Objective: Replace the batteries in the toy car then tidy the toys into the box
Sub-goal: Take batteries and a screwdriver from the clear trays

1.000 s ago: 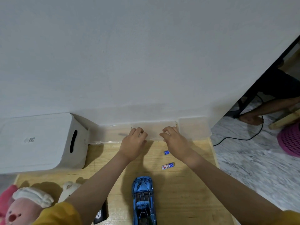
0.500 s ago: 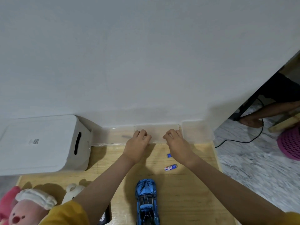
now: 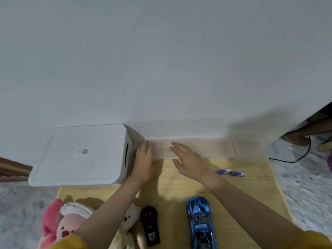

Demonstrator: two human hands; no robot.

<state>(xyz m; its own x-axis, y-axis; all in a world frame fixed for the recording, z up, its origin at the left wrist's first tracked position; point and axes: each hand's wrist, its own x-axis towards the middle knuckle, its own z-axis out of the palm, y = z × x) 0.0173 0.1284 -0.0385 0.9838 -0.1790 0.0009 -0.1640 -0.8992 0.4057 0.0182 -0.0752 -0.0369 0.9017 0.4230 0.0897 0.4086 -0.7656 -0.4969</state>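
A blue toy car point(image 3: 200, 221) lies on the wooden table point(image 3: 248, 194) near the front edge. Two small blue-and-white batteries point(image 3: 230, 172) lie side by side to its far right. A white box point(image 3: 80, 155) with a shut lid stands at the far left against the wall. My left hand point(image 3: 144, 161) is flat with fingers apart, right beside the box's slotted side. My right hand point(image 3: 186, 159) is spread, fingertips over a clear plastic lid point(image 3: 212, 149) that leans on the wall. Neither hand holds anything.
A black remote control point(image 3: 150, 225) lies left of the car. A pink plush point(image 3: 62, 223) and a white plush bear point(image 3: 130, 220) sit at the front left, partly under my left arm. Someone's foot and a black cable point(image 3: 305, 150) are on the floor at right.
Both hands have let go of the clear lid's edge, opened, and shifted left toward the white box. The camera view has swung left, so the remote now shows.
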